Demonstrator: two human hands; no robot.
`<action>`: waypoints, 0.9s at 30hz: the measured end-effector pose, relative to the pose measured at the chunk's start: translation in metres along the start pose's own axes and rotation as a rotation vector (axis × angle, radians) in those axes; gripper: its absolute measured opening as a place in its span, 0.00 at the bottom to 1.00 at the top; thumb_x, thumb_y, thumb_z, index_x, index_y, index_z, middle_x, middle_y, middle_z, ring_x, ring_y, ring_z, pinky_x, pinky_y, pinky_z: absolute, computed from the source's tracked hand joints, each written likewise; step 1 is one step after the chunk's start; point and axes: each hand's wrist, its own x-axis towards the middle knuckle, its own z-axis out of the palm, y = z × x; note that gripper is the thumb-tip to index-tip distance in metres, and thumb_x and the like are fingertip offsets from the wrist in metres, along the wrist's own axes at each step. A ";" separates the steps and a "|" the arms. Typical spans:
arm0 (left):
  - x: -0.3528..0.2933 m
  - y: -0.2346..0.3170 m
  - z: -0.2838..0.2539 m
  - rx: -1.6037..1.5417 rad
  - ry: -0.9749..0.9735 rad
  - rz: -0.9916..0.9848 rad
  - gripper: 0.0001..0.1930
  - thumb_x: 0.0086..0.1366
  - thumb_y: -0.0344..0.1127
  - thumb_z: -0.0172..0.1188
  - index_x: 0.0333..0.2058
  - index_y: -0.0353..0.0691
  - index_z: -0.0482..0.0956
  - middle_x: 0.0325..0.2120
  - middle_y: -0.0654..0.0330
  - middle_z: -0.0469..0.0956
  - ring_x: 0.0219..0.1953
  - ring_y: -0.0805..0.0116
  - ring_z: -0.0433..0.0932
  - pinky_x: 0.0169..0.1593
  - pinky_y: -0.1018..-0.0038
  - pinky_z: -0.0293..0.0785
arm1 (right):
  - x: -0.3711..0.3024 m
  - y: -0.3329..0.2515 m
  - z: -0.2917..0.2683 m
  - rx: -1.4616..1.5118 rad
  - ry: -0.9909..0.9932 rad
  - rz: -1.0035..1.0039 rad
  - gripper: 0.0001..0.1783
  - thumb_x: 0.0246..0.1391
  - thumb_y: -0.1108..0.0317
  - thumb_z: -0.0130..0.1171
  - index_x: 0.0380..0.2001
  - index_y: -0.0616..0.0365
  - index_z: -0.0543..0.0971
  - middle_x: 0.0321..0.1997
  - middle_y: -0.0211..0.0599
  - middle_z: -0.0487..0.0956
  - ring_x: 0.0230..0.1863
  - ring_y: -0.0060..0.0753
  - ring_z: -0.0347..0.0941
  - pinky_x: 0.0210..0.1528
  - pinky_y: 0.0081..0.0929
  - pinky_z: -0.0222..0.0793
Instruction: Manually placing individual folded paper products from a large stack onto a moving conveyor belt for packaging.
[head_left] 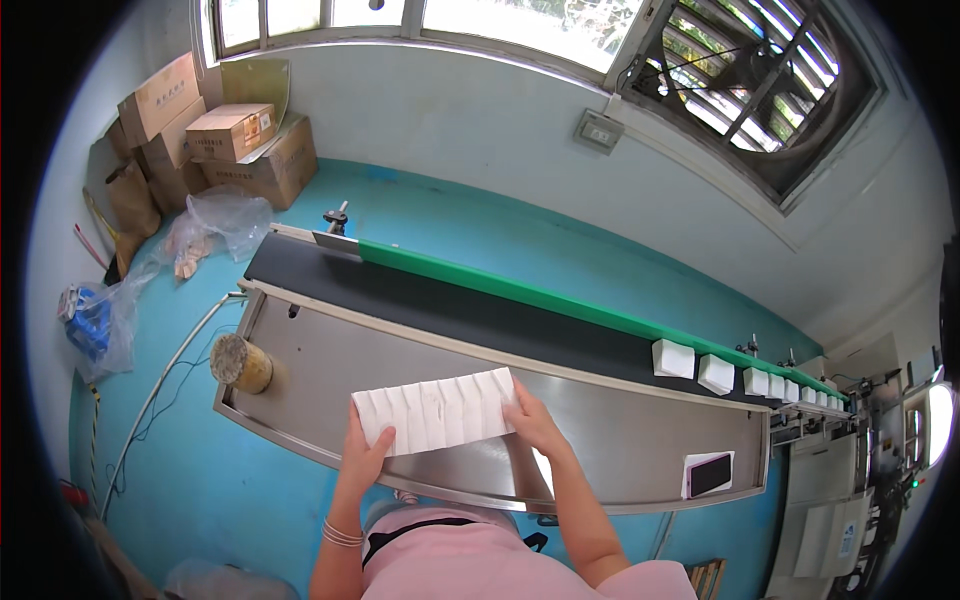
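A row of several white folded tissue packs (437,411) lies pressed together on the steel worktable (330,350). My left hand (363,457) presses against the row's left end. My right hand (533,421) presses its right end, so both hands squeeze the row between them. Behind the table runs a black conveyor belt (450,305) with a green side rail. Several more white packs (674,358) ride on the belt at the right, spaced apart.
A phone on a white pad (709,473) lies at the table's right end. A round yellowish roll (240,362) sits at the left end. Cardboard boxes (230,135) and plastic bags (215,225) stand on the teal floor at far left. Machinery (850,500) stands at right.
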 end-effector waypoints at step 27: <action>-0.018 0.008 0.019 -0.050 0.047 0.075 0.41 0.56 0.30 0.59 0.63 0.27 0.44 0.59 0.42 0.57 0.61 0.55 0.59 0.61 0.68 0.56 | 0.001 -0.005 0.001 -0.331 -0.016 0.039 0.33 0.51 0.71 0.46 0.63 0.57 0.56 0.54 0.53 0.71 0.54 0.43 0.69 0.56 0.29 0.61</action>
